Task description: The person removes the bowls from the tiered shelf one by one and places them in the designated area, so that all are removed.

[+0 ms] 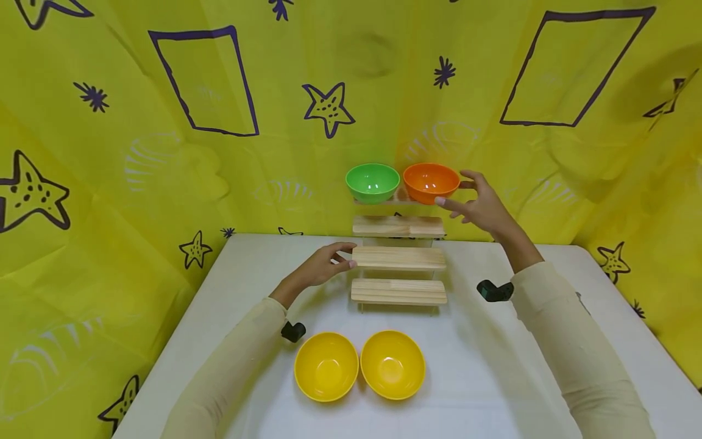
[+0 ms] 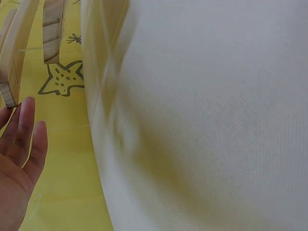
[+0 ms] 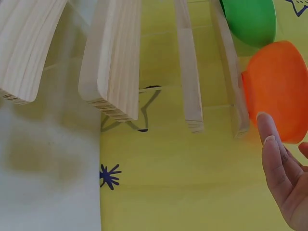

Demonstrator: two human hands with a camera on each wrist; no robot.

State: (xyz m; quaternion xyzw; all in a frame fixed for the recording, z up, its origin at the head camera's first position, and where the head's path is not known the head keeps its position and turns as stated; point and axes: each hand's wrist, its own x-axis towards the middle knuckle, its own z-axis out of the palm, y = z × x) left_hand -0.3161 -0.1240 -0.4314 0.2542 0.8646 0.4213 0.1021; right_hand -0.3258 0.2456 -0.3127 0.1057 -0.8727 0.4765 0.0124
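Orange bowl point(image 1: 431, 178): on top shelf point(image 3: 230, 62); right hand point(image 1: 482, 206) at its side, fingers loosely spread. Left hand point(image 1: 320, 266): relaxed fingers touching the end of a lower shelf point(image 1: 398, 258). Only the head view shows yellow bowls point(image 1: 327, 367) on the desk point(image 1: 466, 372).

There are two yellow bowls point(image 1: 326, 367) point(image 1: 392, 366), one green bowl point(image 1: 373, 182) and one orange bowl point(image 1: 431, 182), four in all. Wooden boards point(image 1: 398, 258) number four, and hands point(image 1: 325, 264) point(image 1: 484, 206), sleeves point(image 1: 236, 366) point(image 1: 581, 353) and black wrist devices point(image 1: 495, 291) point(image 1: 294, 331) come to two each. There is one white table point(image 1: 471, 384).
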